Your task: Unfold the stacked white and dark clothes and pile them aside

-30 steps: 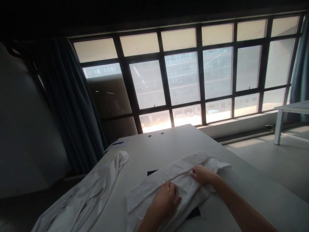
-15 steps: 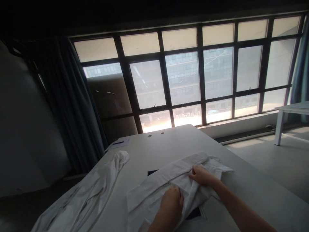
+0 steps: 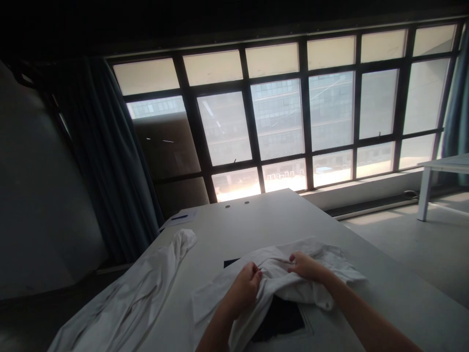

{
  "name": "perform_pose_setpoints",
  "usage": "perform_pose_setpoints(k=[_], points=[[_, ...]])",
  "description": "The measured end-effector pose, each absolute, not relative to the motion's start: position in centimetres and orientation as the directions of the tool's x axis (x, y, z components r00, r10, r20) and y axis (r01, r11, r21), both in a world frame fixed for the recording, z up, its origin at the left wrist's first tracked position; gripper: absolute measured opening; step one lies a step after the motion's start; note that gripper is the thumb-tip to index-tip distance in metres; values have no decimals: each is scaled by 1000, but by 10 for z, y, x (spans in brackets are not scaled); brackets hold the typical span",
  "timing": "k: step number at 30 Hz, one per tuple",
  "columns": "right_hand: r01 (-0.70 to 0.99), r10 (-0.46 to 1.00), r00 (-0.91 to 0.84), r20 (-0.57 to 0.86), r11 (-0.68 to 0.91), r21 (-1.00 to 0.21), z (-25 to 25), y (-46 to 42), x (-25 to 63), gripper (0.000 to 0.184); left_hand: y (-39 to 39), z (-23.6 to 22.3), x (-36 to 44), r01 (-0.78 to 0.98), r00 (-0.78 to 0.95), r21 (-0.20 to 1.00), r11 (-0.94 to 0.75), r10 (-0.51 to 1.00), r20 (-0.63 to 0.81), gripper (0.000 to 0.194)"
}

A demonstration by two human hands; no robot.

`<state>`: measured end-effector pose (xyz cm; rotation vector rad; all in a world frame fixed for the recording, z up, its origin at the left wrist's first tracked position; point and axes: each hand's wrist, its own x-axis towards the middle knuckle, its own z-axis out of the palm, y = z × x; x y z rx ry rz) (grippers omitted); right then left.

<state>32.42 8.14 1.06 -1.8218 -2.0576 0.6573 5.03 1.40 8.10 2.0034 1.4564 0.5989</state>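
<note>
A white cloth is seen in the lower centre of the frame, spread slantwise from the bottom edge towards the lower right. Its fabric is matt and soft, greyed by shadow, and deeply creased. Between the hands it is gathered into curved folds, while flatter parts are left at its left end and along its upper edge. On the right it is crumpled and ended in a ragged-looking edge. Its near edge is drawn up in an arch, beneath which a dark panel is exposed; another dark corner is shown past the cloth's upper edge.

The cloth is gripped by the left hand at the left of the folds, the fabric pinched between thumb and bent fingers. By the right hand, farther right, it is likewise pinched, with the fingers curled; how firmly it is held cannot be told.

The cloth and panel are supported by a white table. Near its left edge, in the lower left of the frame, a second white cloth is heaped in long wrinkles. Beyond that, a sheet of paper is topped by a blue pen. The upper frame is filled by dark-framed windows, flanked by blue curtains.
</note>
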Motion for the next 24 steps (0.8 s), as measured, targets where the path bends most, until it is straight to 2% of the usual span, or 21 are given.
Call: perform_pose_setpoints(k=[3,6,8,12,17,21,24], points=[[851,977,-179,-114,96,-517,16,78,332,44,10,83,46,688,354,695,-211,933,-67,19],[868,961,-221,-169,114,-484,22,75,346,45,6,87,41,664,440,709,-239,891,-112,41],[881,957,-227,-182,122,-458,26,72,356,39,7,91,37,627,457,745,-229,883,-113,47],[902,966,-196,-168,110,-418,32,71,375,28,15,96,28,472,389,870,-143,919,-60,41],[908,984,-124,-130,60,-414,44,77,406,31,29,98,17,222,256,969,-110,965,51,34],[906,996,-31,-84,-8,-423,58,76,444,42,35,107,-1,251,162,961,-114,984,75,34],[905,996,36,-83,-68,-420,66,70,468,41,32,117,-15,438,179,895,-81,984,2,31]])
